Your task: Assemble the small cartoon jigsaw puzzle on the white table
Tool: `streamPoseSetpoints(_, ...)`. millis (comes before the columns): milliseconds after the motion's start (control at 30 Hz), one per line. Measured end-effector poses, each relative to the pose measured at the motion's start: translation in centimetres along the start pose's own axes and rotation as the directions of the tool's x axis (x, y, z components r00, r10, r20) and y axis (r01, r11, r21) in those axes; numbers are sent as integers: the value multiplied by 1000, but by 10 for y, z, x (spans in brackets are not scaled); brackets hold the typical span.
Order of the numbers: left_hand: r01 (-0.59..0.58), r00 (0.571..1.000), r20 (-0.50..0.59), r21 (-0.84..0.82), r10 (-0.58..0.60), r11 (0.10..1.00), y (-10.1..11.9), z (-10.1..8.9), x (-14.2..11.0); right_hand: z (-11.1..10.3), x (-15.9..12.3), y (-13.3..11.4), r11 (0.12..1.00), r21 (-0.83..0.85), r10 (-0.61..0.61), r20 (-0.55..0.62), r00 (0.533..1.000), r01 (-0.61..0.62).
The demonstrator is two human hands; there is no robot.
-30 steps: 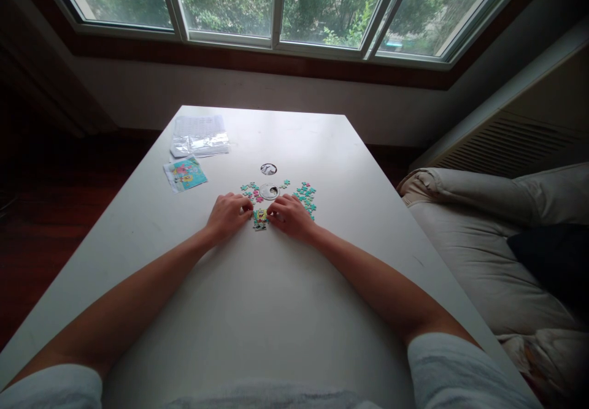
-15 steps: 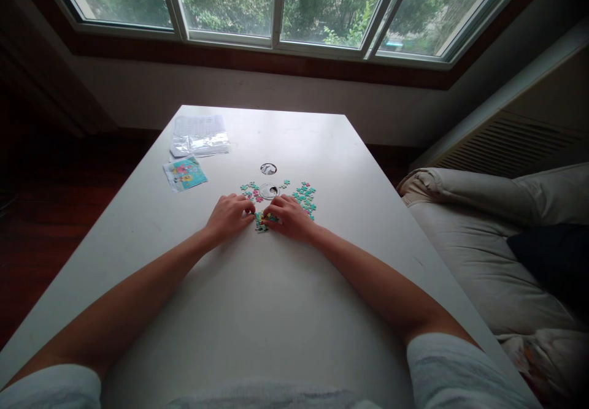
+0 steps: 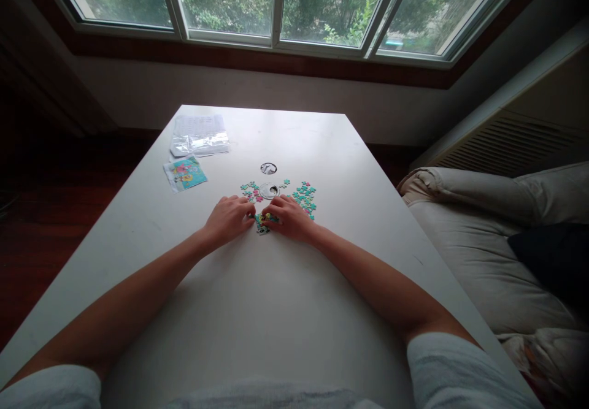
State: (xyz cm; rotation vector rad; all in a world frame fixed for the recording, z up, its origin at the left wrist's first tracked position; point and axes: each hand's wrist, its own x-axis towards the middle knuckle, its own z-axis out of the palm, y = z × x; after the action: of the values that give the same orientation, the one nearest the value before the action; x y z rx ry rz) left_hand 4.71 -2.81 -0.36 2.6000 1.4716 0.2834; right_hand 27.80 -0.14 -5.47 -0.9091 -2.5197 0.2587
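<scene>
A small joined section of jigsaw puzzle point(image 3: 262, 227), multicoloured with yellow and green, lies on the white table between my hands. My left hand point(image 3: 229, 217) is closed in a pinch at the section's left edge, on what looks like a puzzle piece mostly covered by the fingertips. From the other side, my right hand point(image 3: 292, 215) grips the section, its thumb and fingers over the upper right part and hiding some of it. Loose teal puzzle pieces point(image 3: 304, 195) are spread just beyond my right hand. Pink and teal pieces point(image 3: 252, 192) lie past my left fingers.
A round silvery lid-like disc point(image 3: 267, 192) lies among the pieces, with a smaller round one point(image 3: 269, 168) behind it. At the far left are a picture card point(image 3: 186, 173) and a clear plastic packet point(image 3: 200, 135). A sofa point(image 3: 478, 243) stands right of the table point(image 3: 257, 311).
The joined puzzle section has turned slightly, its lower edge shifting a little toward me and to the right. Both hands stay almost in place.
</scene>
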Motion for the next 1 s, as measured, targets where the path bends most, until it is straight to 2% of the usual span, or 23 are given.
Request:
streamPoseSetpoints(367, 44, 999, 14, 28, -45, 999, 5, 3, -2, 4, 1, 3, 1000, 12, 1, 7, 1000, -1)
streamPoseSetpoints(1000, 181, 982, 70, -108, -174, 978, 3, 2, 0, 2, 0, 2, 1000, 12, 15, 23, 1000, -15)
